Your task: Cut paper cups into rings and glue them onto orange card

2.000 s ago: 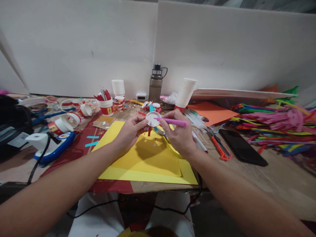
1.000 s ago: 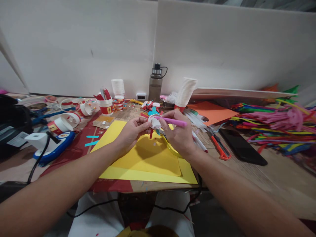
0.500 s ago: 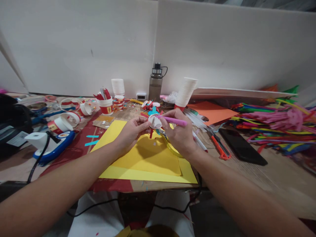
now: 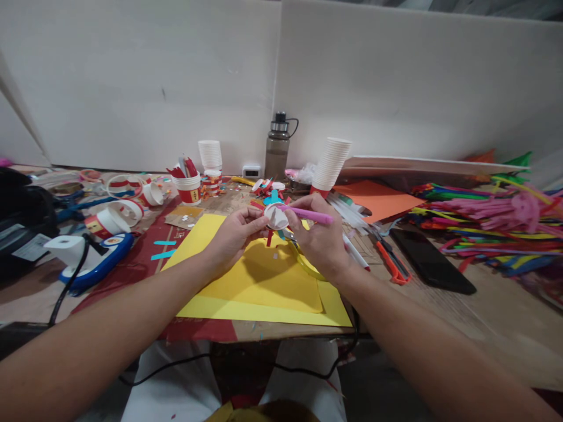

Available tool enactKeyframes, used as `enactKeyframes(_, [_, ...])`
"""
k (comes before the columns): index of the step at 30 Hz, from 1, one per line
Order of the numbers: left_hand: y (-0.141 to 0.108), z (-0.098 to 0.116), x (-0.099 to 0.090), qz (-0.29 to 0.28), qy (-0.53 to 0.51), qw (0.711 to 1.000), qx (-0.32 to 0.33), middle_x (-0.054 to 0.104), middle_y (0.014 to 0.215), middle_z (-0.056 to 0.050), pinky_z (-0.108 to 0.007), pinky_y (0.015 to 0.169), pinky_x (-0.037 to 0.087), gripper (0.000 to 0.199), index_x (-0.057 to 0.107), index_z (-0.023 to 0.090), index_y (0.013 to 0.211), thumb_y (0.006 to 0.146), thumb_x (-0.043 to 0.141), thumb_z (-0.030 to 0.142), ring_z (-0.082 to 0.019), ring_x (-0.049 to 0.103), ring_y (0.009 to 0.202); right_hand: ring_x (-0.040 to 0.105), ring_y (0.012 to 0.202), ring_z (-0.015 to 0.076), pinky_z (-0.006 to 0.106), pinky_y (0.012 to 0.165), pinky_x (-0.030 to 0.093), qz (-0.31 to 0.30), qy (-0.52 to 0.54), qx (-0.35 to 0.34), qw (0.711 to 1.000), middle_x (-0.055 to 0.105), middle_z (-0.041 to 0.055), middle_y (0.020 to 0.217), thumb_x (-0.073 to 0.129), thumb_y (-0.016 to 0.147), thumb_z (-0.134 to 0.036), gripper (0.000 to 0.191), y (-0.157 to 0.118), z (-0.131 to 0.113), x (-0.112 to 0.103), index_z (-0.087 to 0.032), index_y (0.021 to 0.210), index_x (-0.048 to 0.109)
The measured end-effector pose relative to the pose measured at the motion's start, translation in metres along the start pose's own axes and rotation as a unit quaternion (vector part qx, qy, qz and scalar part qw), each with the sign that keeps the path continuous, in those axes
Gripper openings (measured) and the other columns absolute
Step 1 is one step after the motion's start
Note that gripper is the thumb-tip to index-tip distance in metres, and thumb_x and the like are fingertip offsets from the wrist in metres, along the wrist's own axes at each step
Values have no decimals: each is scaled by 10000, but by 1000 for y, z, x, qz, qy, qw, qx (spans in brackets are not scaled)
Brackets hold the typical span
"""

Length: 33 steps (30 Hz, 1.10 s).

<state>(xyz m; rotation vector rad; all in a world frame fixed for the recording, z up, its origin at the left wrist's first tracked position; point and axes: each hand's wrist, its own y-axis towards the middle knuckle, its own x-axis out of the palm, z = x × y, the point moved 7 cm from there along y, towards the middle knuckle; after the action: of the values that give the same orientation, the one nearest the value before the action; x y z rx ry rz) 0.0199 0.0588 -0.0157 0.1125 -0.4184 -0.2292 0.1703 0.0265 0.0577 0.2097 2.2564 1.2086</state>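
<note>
Over the yellow sheets (image 4: 259, 293) my left hand (image 4: 237, 237) pinches the left edge of a small round white piece (image 4: 277, 217). Blue and red strips stick out around that piece. A pink pen-like stick (image 4: 310, 215) lies in my right hand (image 4: 321, 234), its tip at the white piece's upper right edge. The fingers of my right hand are closed around it, close to the piece's right side. Below my right hand a yellow ring-shaped item (image 4: 305, 264) shows in part.
A bottle (image 4: 277, 155) and stacked paper cups (image 4: 332, 164) stand at the back. To the right are an orange-handled cutter (image 4: 391, 261), a black phone (image 4: 433, 261) and colourful pipe cleaners (image 4: 505, 217). Cut cups (image 4: 108, 223) and a blue-and-white device (image 4: 94, 264) lie left.
</note>
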Motion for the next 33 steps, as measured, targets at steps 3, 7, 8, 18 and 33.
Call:
enactKeyframes(3, [0,0,0,1,1,1000,3,649,800,-18,-236,706,488,245,621,128,805,693,775,283,-99,614,718,582,756,185,349,678,444,1,-2,1,1000,647,28,795,610,843,-358,143,0,1,0,-217,828,592])
enactKeyframes(7, [0,0,-1,1,4,1000,2,655,813,-19,-231,710,488,240,623,126,812,700,770,278,-98,619,733,579,761,183,347,684,445,-4,-3,2,1000,647,25,800,609,845,-353,138,0,1,0,-216,835,591])
enactKeyframes(8, [0,0,0,-1,4,1000,2,656,812,-19,-229,708,487,239,624,126,816,702,769,277,-98,619,731,579,763,183,347,685,445,-4,-3,3,1000,647,26,802,610,845,-351,138,0,1,0,-215,836,591])
enactKeyframes(18, [-1,1,1,2,1,1000,0,651,799,-15,-235,705,485,261,627,130,807,680,786,293,-101,616,723,578,764,186,348,677,443,-1,1,4,1000,649,28,802,608,845,-375,156,-1,1,0,-220,841,592])
enactKeyframes(33, [0,0,1,5,3,1000,1,644,785,-9,-234,698,488,246,615,123,795,687,780,271,-91,609,697,578,752,185,343,664,438,-3,1,-1,1000,647,31,784,611,844,-370,158,0,-3,0,-215,814,594])
